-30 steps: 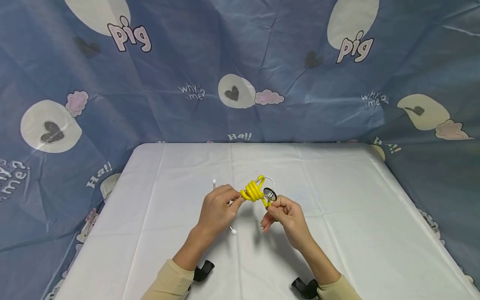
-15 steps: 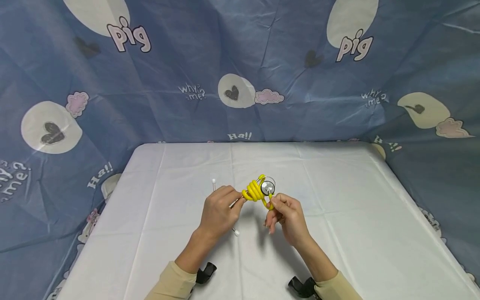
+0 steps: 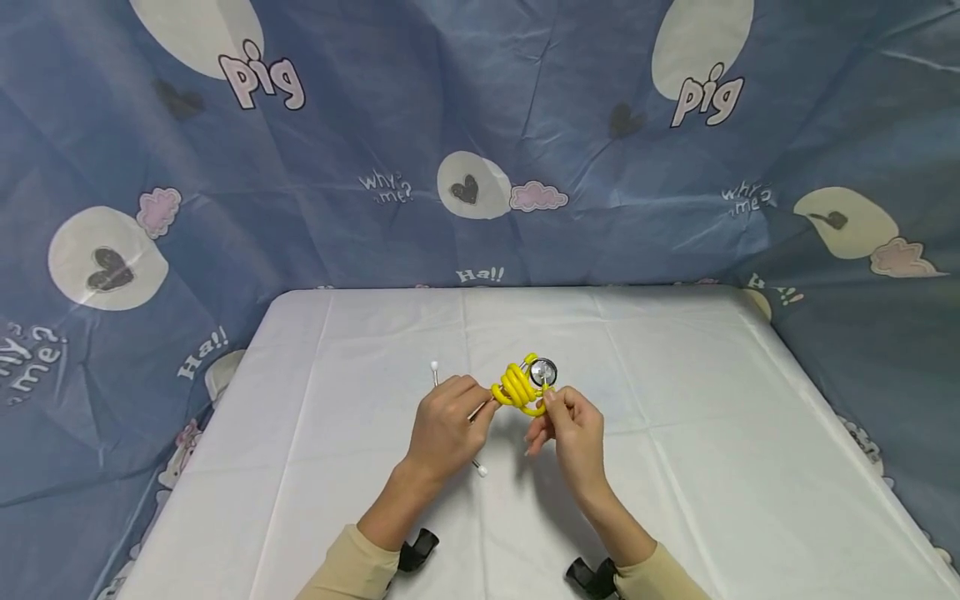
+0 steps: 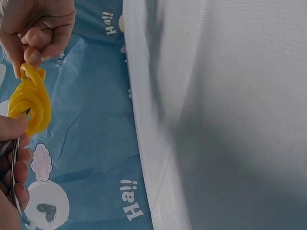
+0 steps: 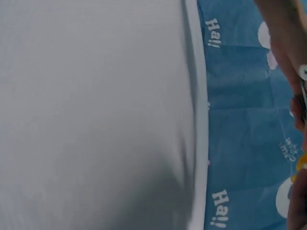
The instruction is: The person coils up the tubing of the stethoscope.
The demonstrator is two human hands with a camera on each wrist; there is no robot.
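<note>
A stethoscope's yellow tubing (image 3: pixel 516 386) is wound into a tight coil above the table. My left hand (image 3: pixel 448 427) grips its metal ear tubes beside the coil, and white eartips (image 3: pixel 482 471) stick out on both sides of that hand. My right hand (image 3: pixel 576 433) pinches the tubing just below the round silver chestpiece (image 3: pixel 543 372), whose disc stands up from the fingertips. In the left wrist view the yellow coil (image 4: pixel 36 103) hangs between both hands, with a metal ear tube (image 4: pixel 14 172) lying across the left fingers. Only slivers of both hands reach the right wrist view's edge.
A white cloth covers the table (image 3: pixel 712 467). Behind it hangs a blue printed curtain (image 3: pixel 600 233), which also runs down both sides. Black wrist mounts (image 3: pixel 592 577) sit by both sleeves, low over the tabletop.
The chestpiece has turned from edge-on to facing up and tipped upward beside the coil. The right hand has shifted its pinch along the tubing; the left hand has drifted slightly right.
</note>
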